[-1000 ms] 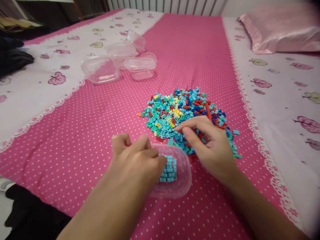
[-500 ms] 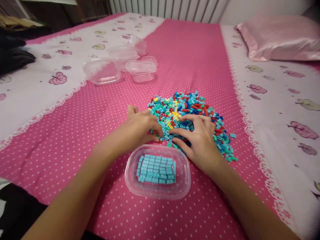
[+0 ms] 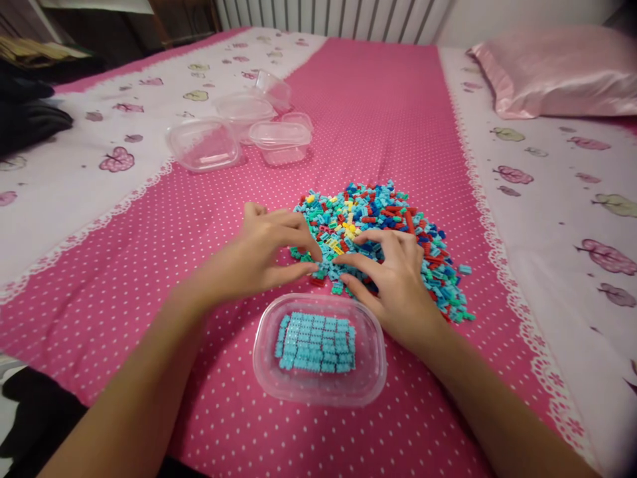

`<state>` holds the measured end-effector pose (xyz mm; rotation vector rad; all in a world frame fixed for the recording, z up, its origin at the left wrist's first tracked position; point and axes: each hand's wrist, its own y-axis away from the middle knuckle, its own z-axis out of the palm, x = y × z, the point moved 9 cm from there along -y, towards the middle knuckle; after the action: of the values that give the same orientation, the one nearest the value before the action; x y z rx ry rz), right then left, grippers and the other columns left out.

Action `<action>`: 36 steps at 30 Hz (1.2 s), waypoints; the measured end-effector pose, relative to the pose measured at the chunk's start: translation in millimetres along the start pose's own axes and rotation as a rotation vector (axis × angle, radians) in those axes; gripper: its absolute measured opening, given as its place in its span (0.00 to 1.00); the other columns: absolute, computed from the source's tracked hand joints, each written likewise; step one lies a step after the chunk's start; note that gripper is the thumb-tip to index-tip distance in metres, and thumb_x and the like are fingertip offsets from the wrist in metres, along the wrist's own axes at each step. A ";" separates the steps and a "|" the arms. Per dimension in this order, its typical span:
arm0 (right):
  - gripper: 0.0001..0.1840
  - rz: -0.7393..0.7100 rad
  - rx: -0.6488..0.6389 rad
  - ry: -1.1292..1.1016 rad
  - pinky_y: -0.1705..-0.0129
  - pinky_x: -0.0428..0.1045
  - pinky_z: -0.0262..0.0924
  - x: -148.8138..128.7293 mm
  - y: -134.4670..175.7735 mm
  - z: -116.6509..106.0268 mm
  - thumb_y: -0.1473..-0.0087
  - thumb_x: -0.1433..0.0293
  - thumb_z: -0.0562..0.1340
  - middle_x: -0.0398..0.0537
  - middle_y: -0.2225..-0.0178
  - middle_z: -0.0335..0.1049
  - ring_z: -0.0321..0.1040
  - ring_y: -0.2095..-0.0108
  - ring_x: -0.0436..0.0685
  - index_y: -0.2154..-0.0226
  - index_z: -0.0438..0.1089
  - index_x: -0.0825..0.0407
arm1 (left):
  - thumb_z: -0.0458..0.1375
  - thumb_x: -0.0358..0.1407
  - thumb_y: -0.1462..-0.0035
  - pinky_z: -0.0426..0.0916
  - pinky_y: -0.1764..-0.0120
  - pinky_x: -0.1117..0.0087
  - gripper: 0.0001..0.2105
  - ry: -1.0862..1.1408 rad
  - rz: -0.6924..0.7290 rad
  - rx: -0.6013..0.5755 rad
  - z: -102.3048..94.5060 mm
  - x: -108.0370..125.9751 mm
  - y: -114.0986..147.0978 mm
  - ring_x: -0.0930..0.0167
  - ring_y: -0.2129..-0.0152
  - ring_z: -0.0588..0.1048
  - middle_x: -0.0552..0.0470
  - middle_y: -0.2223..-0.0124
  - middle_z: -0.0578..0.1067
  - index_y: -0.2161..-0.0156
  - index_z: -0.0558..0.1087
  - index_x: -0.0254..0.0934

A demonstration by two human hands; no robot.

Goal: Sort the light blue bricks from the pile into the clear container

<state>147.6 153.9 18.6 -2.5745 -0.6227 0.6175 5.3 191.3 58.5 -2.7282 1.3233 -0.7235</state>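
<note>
A heap of small toy building bricks in light blue, dark blue, red, green and yellow lies on the pink bedspread. At its near left edge is my left hand, thumb and forefinger apart, their tips close to some light blue bricks. My right hand rests over the near side of the heap, fingers spread and touching bricks; its palm hides part of them. Just in front of both hands sits a clear plastic tub, with light blue bricks packed in neat rows inside it.
Several clear plastic containers stand farther back on the left of the bedspread. A pink satin pillow lies at the far right. Dark cloth is at the left edge, and a slatted white headboard closes off the back.
My left hand has lifted slightly and its thumb and forefinger have spread, uncovering a red brick at the heap's near edge. My right hand has barely moved.
</note>
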 end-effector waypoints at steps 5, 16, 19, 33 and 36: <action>0.11 -0.002 0.016 -0.024 0.43 0.71 0.56 -1.0 0.1 -1.0 0.36 0.66 0.63 0.56 0.47 0.67 0.57 0.44 0.71 0.54 0.80 0.46 | 0.62 0.33 0.37 0.61 0.55 0.67 0.01 0.139 0.003 0.057 -27.5 36.7 30.8 0.73 0.64 0.75 0.60 0.61 0.81 0.60 0.76 0.42; 0.11 -0.001 0.022 -0.056 0.42 0.71 0.56 -4.6 -0.3 -3.9 0.36 0.68 0.63 0.56 0.49 0.67 0.58 0.46 0.70 0.55 0.81 0.46 | 0.50 0.25 0.29 0.53 0.64 0.62 0.17 -0.244 0.161 -0.098 15.1 88.2 34.2 0.71 0.79 0.63 0.58 0.76 0.72 0.71 0.70 0.37; 0.11 0.004 0.016 -0.059 0.42 0.71 0.55 -4.2 -0.9 -3.8 0.36 0.68 0.63 0.56 0.48 0.68 0.58 0.46 0.70 0.55 0.81 0.46 | 0.47 0.24 0.29 0.53 0.64 0.61 0.19 -0.292 0.180 -0.072 20.9 87.3 29.3 0.71 0.81 0.64 0.58 0.77 0.73 0.73 0.69 0.38; 0.11 0.015 -0.001 -0.062 0.41 0.69 0.55 -3.6 -0.4 -2.9 0.36 0.69 0.62 0.54 0.48 0.67 0.57 0.45 0.69 0.55 0.80 0.45 | 0.53 0.26 0.32 0.52 0.64 0.61 0.18 -0.420 0.170 0.020 24.6 90.2 29.9 0.67 0.76 0.66 0.55 0.78 0.72 0.76 0.69 0.39; 0.12 0.017 -0.002 -0.058 0.42 0.69 0.56 -3.6 -0.3 -2.6 0.36 0.69 0.62 0.54 0.48 0.67 0.57 0.45 0.69 0.55 0.80 0.44 | 0.50 0.25 0.32 0.52 0.63 0.61 0.20 -0.389 0.173 0.028 28.2 86.1 28.5 0.68 0.77 0.65 0.56 0.79 0.72 0.77 0.68 0.39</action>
<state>145.9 151.5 22.0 -2.5742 -0.6209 0.6993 41.8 103.7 61.2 -2.5149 1.4105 -0.1823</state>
